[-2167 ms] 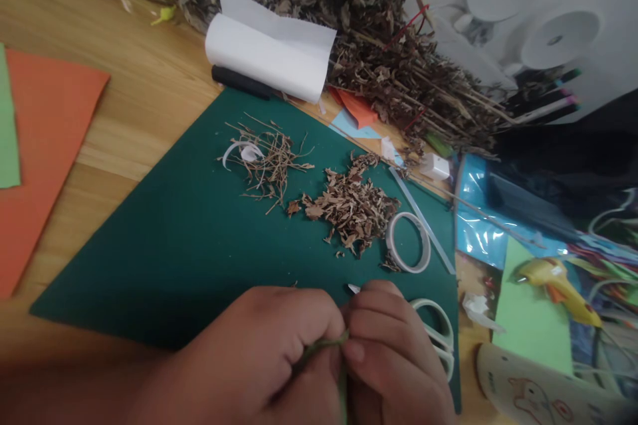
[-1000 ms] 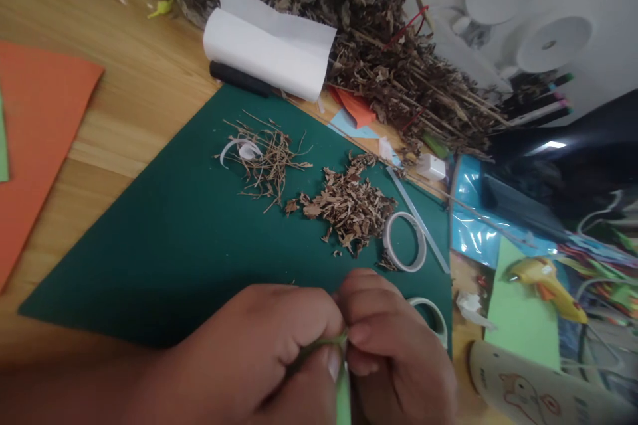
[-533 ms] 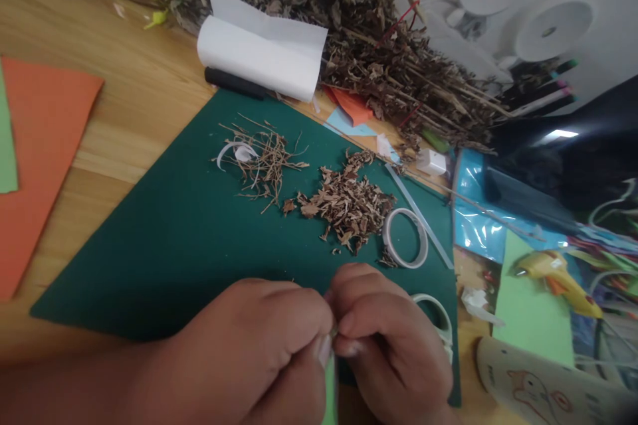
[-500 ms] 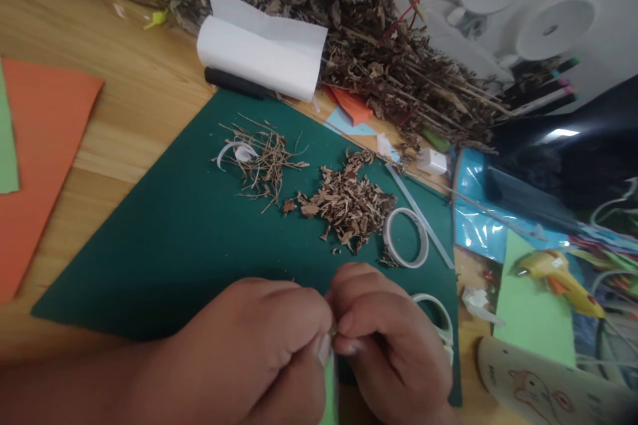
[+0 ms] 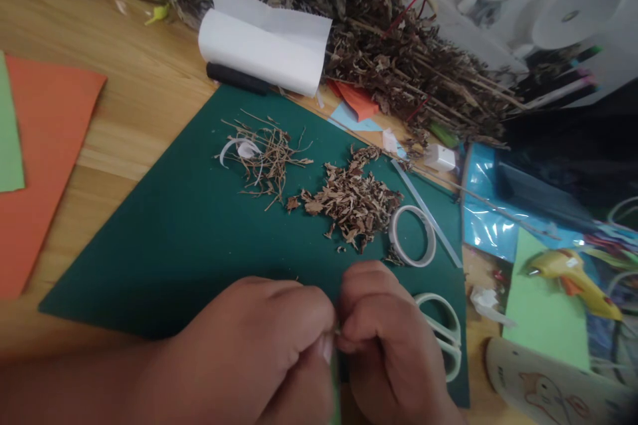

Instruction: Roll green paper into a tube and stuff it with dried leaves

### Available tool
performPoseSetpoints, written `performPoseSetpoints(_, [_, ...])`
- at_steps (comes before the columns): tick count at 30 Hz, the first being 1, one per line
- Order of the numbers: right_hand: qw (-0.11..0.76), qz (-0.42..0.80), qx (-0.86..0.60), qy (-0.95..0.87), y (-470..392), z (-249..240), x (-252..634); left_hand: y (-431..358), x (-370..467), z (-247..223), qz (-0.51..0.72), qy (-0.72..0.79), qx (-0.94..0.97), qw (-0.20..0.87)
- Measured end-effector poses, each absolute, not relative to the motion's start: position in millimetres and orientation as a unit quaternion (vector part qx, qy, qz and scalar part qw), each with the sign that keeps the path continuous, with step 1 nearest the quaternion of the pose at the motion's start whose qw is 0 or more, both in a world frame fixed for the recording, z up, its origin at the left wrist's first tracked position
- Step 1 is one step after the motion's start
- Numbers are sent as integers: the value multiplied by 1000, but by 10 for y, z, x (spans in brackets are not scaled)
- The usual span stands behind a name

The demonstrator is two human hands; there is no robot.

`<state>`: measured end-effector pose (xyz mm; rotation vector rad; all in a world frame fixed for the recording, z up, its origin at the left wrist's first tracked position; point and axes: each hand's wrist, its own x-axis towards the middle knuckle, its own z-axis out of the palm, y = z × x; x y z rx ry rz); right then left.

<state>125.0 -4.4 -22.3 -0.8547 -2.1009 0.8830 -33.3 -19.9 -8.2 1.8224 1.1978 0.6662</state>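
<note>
My left hand (image 5: 269, 345) is closed, thumb and finger pinching the top of a light green strip (image 5: 335, 388) near the bottom centre. Against it, my right hand (image 5: 391, 339) is curled in a pinch at the same spot; whatever tiny piece lies between the fingertips is mostly hidden. Beyond them on the green mat (image 5: 184, 239) lie a pile of crumbled dry leaves (image 5: 353, 202) and a tangle of thin stems (image 5: 274, 163). A roll of tape (image 5: 393, 237) rests right of the leaves, with pale scissor handles (image 5: 456, 339) below it.
Dried plant bundles (image 5: 369, 66) and a white paper roll (image 5: 264, 50) lie at the back. Orange paper (image 5: 54, 146) is at the left. On the right are a yellow glue gun (image 5: 573, 279), green paper (image 5: 543, 325) and a cylindrical container (image 5: 548, 378).
The view has shifted slightly, so the tabletop items appear a little further right. My right hand's fingers have curled in more, and more of the scissor handles shows.
</note>
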Motion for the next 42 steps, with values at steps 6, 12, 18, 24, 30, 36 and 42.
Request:
performPoseSetpoints(6, [370,246,-328,-833,-61,-265,1267,-192,-315,-79,281,488,690,454])
performPoseSetpoints(12, [369,189,-323,-851,-71,-273,1269,-173,-303,-72,263,494,690,459])
performPoseSetpoints(18, [351,171,-334,-858,-60,-263,1267,-190,-298,-85,243,502,699,448])
performPoseSetpoints(24, [346,163,-343,-858,-39,-258,1253,-191,-296,-109,228,499,711,440])
performPoseSetpoints(30, [368,108,-327,-864,-32,-256,1249,-209,-301,-119,224,501,720,425])
performPoseSetpoints(36, [332,76,-321,-884,-35,-186,1290,-180,-298,-116,192,519,717,424])
performPoseSetpoints(42, [280,76,-335,-896,-14,-156,1298,-171,-288,-117,149,524,724,424])
